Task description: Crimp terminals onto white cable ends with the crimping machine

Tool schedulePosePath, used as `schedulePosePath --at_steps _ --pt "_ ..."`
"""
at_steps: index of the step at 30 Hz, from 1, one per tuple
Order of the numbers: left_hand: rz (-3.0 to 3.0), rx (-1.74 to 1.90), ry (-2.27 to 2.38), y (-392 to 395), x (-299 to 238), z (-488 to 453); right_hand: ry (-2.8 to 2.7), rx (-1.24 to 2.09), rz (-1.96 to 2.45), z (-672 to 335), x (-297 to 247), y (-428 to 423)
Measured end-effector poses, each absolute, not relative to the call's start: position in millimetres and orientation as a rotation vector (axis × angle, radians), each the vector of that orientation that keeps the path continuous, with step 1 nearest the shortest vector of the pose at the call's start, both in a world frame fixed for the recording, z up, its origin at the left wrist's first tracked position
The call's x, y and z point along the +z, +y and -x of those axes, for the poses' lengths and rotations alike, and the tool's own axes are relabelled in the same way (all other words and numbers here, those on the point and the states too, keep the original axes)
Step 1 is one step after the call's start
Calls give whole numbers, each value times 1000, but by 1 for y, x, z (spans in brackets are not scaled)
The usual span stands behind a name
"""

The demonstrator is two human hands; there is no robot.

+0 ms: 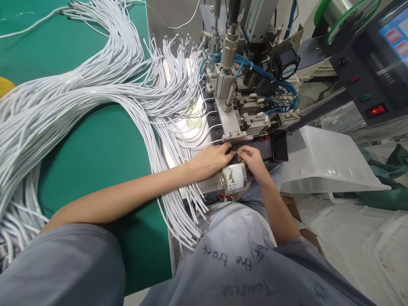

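Note:
My left hand (212, 159) is pinched on a thin white wire (204, 145) that runs in from the left. It holds the wire's end at the front of a crimping machine (234, 112). My right hand (253, 160) is pinched close beside it, fingertips nearly touching the left hand's at the same wire end. Both hands sit just under the machine's metal plate. Below my wrists lies a clear cylinder with a white warning label (235, 178).
A large bundle of white wires (79, 97) spreads over the green table (105, 157) at left. More wire ends hang off the table edge (188, 221). A translucent plastic tray (325, 161) sits at right, a control panel with a red lit switch (376, 110) beyond it.

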State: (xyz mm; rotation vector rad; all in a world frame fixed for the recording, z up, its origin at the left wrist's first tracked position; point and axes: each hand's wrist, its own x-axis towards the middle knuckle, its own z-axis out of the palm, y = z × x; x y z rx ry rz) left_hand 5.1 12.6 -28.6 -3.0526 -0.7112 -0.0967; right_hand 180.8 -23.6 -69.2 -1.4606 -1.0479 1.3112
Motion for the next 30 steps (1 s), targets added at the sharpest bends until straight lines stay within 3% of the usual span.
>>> schedulePosePath --at_steps 5,13,23,26,30 --pt "3057 -16 -687 13 -23 -7 -972 1430 1443 -180 -71 -23" --pt "3068 -35 -676 14 -25 -7 -1012 1219 1469 -176 -75 -22" --pt "3039 69 -760 8 -7 -2 -1296 1248 1420 -180 -85 -17" --pt "3040 131 -864 4 1 0 -1342 1141 1466 -185 -88 -15" --pt "3074 105 -925 0 2 0 -1209 725 1603 -185 -79 -34"
